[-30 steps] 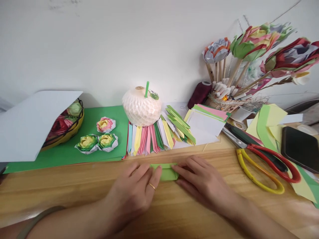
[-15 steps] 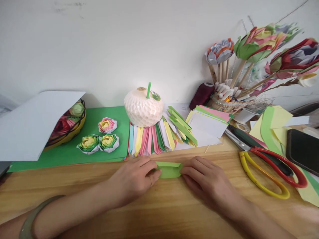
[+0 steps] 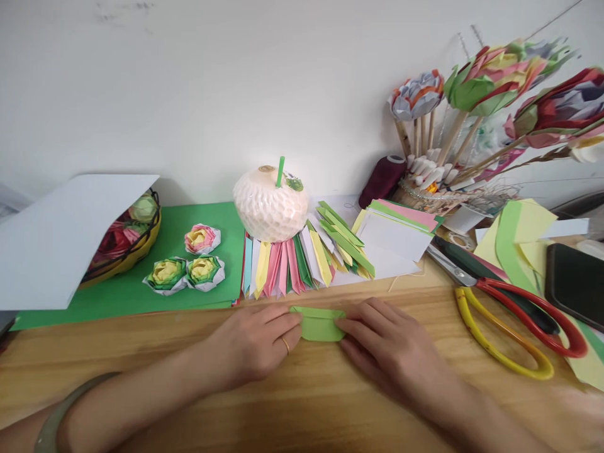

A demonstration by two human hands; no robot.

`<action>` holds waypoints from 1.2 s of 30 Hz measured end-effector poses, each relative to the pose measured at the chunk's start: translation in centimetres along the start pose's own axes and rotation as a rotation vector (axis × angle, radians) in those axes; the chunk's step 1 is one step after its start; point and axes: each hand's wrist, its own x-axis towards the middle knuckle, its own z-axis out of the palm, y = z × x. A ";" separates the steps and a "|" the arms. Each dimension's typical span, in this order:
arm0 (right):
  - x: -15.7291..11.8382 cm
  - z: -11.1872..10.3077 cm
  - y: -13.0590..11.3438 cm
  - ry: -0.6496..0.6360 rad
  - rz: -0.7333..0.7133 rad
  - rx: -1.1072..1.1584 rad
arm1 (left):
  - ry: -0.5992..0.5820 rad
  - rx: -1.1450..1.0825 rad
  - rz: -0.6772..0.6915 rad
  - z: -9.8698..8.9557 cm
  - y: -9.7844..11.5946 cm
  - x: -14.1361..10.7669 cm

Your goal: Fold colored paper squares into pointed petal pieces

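Observation:
A small light green folded paper point(image 3: 321, 325) lies on the wooden table, with a fold along its upper edge. My left hand point(image 3: 264, 340) grips its left end between thumb and fingers; a ring shows on one finger. At the right end, the fingers of my right hand point(image 3: 394, 343) are closed on the paper's edge. Just behind the hands, folded paper strips point(image 3: 287, 264) in several colours lie in a row, partly under a white textured round object point(image 3: 271, 204) with a green straw.
Scissors point(image 3: 500, 314) with red and yellow handles and a black phone point(image 3: 576, 283) lie at the right. Paper flowers point(image 3: 415, 95) stand behind them. At the left are green sheets point(image 3: 117, 302), small paper flowers point(image 3: 204, 270) and a basket point(image 3: 153, 242) under white paper.
The green paper's upper flap lies flatter and shows wider. The fingers of my left hand have drawn closer together at its left end, and my right fingertips have moved slightly onto the paper.

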 end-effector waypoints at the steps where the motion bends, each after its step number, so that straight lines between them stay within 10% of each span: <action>1: 0.0 0.0 0.0 0.008 0.003 0.004 | 0.006 -0.031 -0.022 0.0 -0.1 0.0; 18: 0.1 0.5 -0.1 -0.035 0.215 0.189 | -0.248 -0.557 -0.740 -0.6 0.4 0.8; 36: -0.1 0.3 0.0 -0.047 0.221 0.250 | -0.205 -0.549 -0.597 0.1 -0.2 -0.1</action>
